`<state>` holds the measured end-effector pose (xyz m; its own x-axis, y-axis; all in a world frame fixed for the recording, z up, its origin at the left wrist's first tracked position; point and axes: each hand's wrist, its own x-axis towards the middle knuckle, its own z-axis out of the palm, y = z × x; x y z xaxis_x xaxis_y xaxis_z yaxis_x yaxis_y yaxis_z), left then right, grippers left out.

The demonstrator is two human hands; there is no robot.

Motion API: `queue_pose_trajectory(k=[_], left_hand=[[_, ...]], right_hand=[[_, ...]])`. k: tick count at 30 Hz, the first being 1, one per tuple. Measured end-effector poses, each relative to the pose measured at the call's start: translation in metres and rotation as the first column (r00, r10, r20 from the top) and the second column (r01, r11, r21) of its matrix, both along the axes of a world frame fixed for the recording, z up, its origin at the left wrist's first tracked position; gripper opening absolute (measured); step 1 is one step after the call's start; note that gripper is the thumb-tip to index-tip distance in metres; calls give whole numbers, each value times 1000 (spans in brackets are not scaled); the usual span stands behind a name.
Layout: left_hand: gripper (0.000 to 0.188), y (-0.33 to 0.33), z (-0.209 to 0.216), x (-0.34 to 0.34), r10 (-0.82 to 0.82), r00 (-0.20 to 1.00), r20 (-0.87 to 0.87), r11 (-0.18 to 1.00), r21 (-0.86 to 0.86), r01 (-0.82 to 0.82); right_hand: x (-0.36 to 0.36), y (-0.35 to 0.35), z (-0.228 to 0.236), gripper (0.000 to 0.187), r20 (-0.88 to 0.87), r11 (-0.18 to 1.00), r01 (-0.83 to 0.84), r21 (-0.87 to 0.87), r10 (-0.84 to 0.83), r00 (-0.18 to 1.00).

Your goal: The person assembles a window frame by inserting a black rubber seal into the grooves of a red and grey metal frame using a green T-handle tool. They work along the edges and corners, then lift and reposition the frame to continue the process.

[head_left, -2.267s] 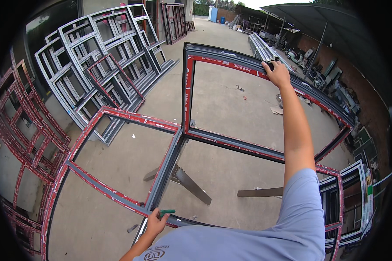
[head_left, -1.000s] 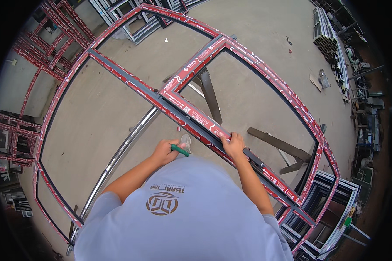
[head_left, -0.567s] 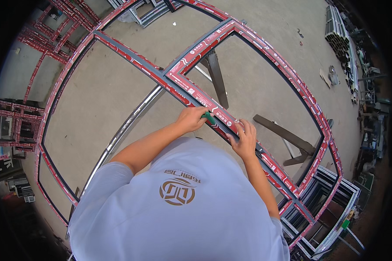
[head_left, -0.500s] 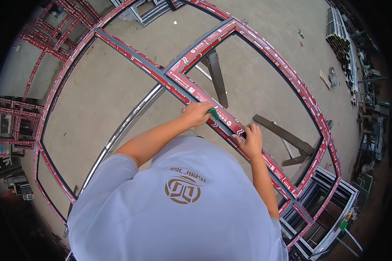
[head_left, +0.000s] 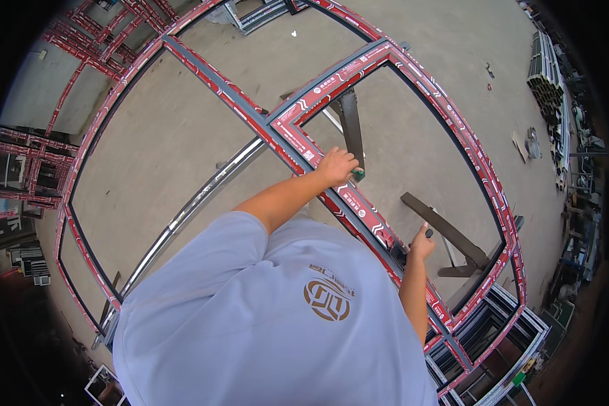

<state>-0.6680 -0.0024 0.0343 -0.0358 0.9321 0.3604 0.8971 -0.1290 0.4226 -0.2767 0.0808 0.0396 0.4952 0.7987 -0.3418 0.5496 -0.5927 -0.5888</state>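
Observation:
A large window frame [head_left: 242, 108], dark grey with red-and-white protective film, spreads out in front of me. My left hand [head_left: 337, 167] is closed over the middle bar of its inner sash [head_left: 351, 197], around a small green object [head_left: 358, 175] whose kind the fingers hide. Farther along that bar, at its outer side, my right hand [head_left: 422, 245] is closed on a thin tool with a dark rounded end [head_left: 429, 233]. Beside this hand, a small black piece [head_left: 398, 254] sits at the bar; its kind is unclear.
Brown metal supports [head_left: 446, 230] stand beneath the frame. A shiny curved metal strip [head_left: 193, 210] runs below at the left. Film-wrapped frames [head_left: 34, 169] stand at the far left, bundled profiles [head_left: 547, 74] lie at the right, and more frames [head_left: 514, 331] are stacked at lower right.
Both hands have moved right; the left one has shifted up onto the sash bar with the green object. The right hand has lifted off the bar and now grips a dark-ended tool.

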Motion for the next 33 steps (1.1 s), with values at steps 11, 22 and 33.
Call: queue_pose_trajectory(k=[11, 22, 33], left_hand=[[22, 0, -7, -1, -19, 999, 32, 991, -130, 23], [22, -1, -11, 1, -10, 1000, 29, 978, -206, 15], [22, 0, -18, 1, -4, 998, 56, 984, -176, 14]], right_hand=[[-46, -32, 32, 51, 427, 844, -536, 22, 477, 768], [-56, -69, 59, 38, 307, 28, -1000, -2, 951, 26], [-59, -77, 52, 43, 366, 280, -959, -49, 898, 244]])
